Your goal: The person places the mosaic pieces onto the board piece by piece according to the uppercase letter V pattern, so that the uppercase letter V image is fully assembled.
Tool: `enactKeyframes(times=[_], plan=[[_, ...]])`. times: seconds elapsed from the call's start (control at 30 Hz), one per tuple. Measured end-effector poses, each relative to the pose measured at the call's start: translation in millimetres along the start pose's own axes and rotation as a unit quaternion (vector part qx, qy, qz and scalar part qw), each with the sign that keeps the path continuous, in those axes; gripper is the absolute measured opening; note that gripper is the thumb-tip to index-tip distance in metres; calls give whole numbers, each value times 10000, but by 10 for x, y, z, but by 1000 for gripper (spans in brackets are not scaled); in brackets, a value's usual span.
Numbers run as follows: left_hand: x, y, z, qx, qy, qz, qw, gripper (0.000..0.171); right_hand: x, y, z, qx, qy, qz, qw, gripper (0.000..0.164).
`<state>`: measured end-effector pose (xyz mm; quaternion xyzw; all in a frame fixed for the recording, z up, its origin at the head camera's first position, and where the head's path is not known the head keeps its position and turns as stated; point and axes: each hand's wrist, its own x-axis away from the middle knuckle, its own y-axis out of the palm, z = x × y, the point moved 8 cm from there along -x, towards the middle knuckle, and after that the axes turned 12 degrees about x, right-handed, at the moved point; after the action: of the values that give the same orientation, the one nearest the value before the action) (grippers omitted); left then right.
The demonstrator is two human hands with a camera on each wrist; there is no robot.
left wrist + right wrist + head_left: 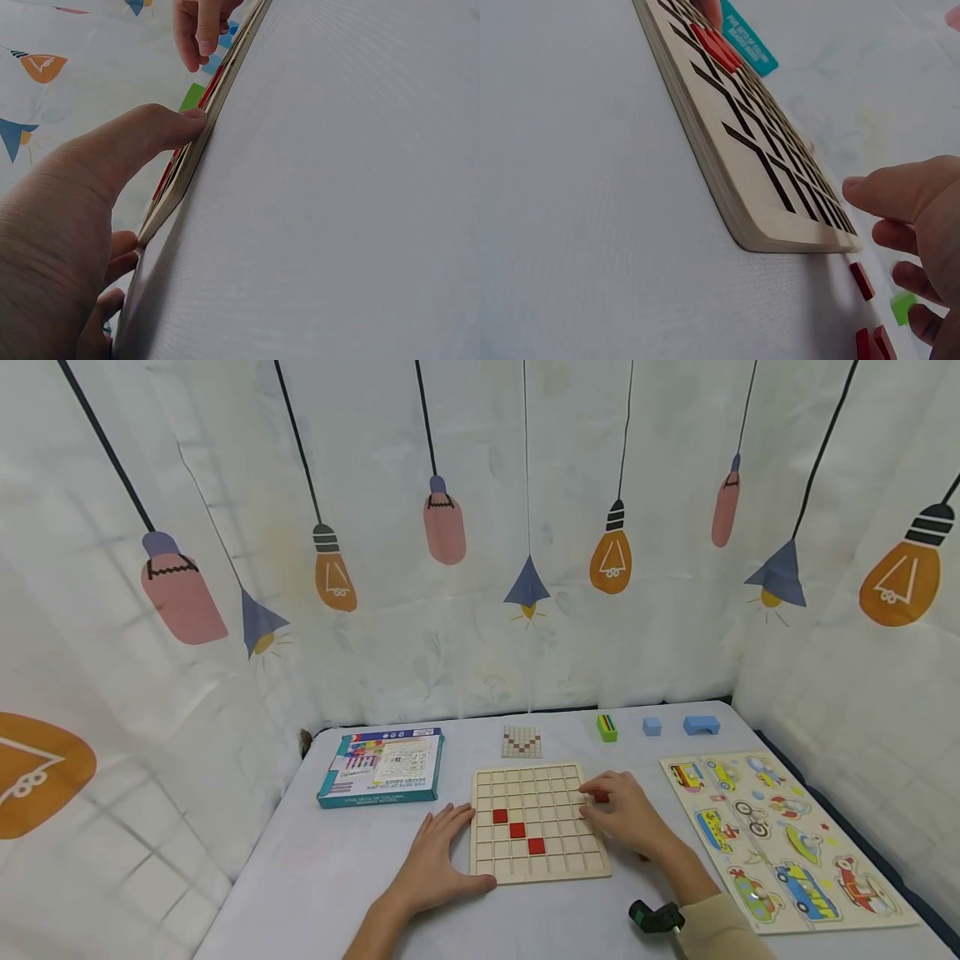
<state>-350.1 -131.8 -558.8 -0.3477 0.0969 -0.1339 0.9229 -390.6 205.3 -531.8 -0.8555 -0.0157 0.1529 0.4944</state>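
Observation:
A square wooden grid board lies on the table, with three red square tiles in a diagonal line in its cells. My left hand steadies its near left corner, thumb on the front edge and fingers along the left side. In the left wrist view, the thumb touches the board's rim. Over the right edge hovers my right hand, thumb and fingers apart, with nothing seen between them. Beneath it, a red tile and other red pieces rest beside the board.
A small pattern card sits behind the board. To the left lies a teal-edged box. Green and blue blocks stand at the back. A vehicle picture puzzle covers the right side. A black device is by the right sleeve.

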Motion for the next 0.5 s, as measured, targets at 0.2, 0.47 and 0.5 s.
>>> enactKeyframes(times=[0.2, 0.47, 0.5], plan=[[-2, -4, 3, -1, 8, 6, 10000, 119, 12, -21, 110, 47, 160, 10, 9999, 31], [-4, -1, 1, 24, 8, -12, 10000, 118, 27, -64, 265, -196, 457, -55, 9987, 31], [-4, 0, 0, 20, 8, -13, 10000, 118, 29, -66, 281, -206, 483, -60, 9986, 31]])
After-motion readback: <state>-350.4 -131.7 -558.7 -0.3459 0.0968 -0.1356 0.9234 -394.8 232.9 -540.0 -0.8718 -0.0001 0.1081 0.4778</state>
